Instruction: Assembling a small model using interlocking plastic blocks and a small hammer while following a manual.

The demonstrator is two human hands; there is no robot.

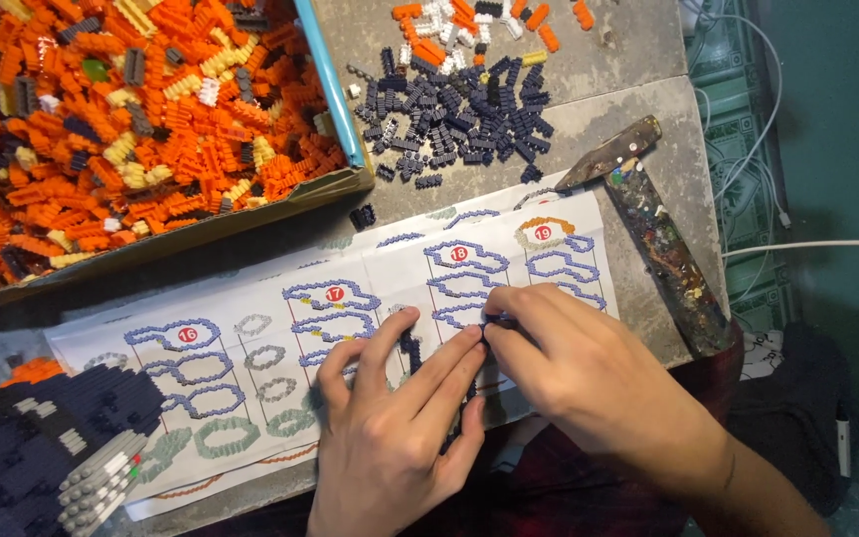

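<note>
My left hand and my right hand meet over a paper instruction sheet with printed outlines of brick layers. Between their fingertips I pinch a small chain of dark navy micro bricks, which runs under my left fingers toward my right thumb and forefinger. Both hands grip this strip; most of it is hidden by the fingers. A partly built dark navy and grey brick model stands at the lower left, touching the sheet's edge.
A cardboard box full of orange, yellow and dark bricks fills the upper left. A loose pile of navy bricks and some orange and white ones lie on the stone slab. A paint-stained hammer rests at right, with white cables beyond.
</note>
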